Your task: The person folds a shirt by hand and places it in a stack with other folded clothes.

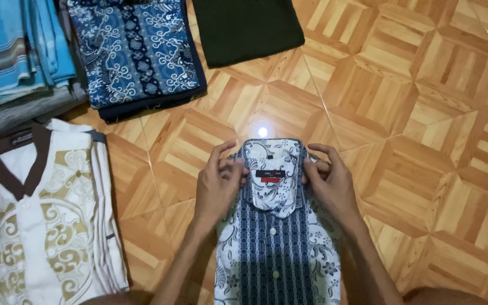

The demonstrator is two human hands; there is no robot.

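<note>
Batik shirt [278, 248]: folded on the parquet floor [413, 141].
Hands: left hand [217, 186] and right hand [330, 183] pinch its collar [271, 169].
Risk: an uneven tug could skew the folds.

The floor [402, 113] is wood parquet, laid in square panels of short light-brown strips whose direction alternates from panel to panel. The surface is glossy. A small, bright, round light reflection [262, 131] appears near the centre of the frame.
</note>
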